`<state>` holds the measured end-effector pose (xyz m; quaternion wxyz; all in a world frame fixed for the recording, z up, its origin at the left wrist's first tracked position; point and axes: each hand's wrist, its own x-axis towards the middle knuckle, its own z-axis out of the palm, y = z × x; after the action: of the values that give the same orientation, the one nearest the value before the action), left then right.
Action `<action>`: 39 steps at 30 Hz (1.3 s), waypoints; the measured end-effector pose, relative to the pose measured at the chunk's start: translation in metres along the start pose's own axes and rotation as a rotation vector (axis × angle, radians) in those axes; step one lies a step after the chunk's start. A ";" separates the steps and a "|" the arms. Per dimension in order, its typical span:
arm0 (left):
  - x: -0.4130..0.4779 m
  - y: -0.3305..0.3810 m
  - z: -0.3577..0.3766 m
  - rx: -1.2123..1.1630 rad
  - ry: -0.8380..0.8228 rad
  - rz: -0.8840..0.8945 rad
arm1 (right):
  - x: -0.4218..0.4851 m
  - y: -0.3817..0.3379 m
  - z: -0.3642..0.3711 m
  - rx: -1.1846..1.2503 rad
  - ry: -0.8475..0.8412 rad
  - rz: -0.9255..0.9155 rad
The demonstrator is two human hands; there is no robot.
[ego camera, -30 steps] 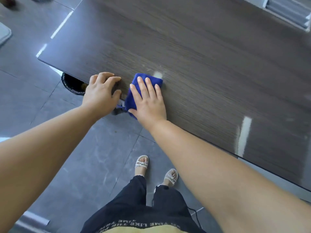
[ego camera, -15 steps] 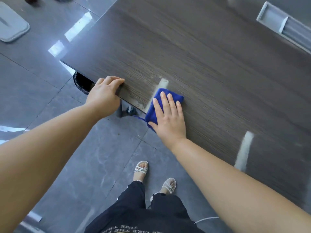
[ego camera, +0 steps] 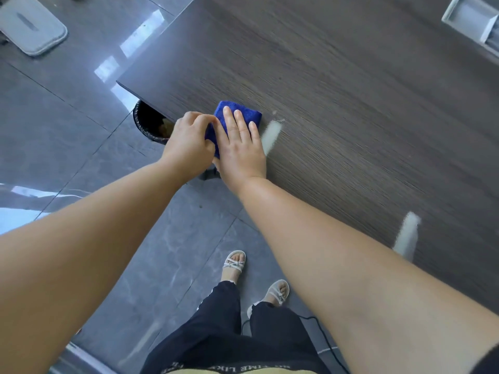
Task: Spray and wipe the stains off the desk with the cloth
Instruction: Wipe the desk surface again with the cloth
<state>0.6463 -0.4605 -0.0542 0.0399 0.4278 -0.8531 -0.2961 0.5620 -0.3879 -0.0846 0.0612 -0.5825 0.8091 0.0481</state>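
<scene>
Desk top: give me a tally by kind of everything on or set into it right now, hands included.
blue cloth: 1
pale streaks: 2
hands: 2 (left hand, right hand)
grey recessed tray: 1
Total: 6

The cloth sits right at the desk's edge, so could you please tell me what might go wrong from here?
1. The cloth lies at the desk edge under the flat right hand, with the left hand curled beside it; a stroke could push it off, perhaps into the bin below.
2. One stain lies just right of the cloth and a second stain farther right; short strokes could miss or smear them.
</scene>
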 end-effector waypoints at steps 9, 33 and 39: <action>-0.023 0.015 0.017 0.119 0.026 -0.007 | -0.059 0.047 0.015 -0.014 0.016 0.032; -0.138 0.200 0.163 0.316 -0.130 0.402 | -0.293 0.229 0.066 -0.045 0.302 0.185; -0.178 0.256 0.210 0.344 -0.154 0.491 | -0.362 0.285 0.073 -0.002 0.263 0.211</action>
<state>0.5102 -0.1100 -0.0561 -0.0274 0.1855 -0.9691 -0.1603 0.4085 0.0523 -0.0984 -0.0510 -0.4958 0.8666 -0.0215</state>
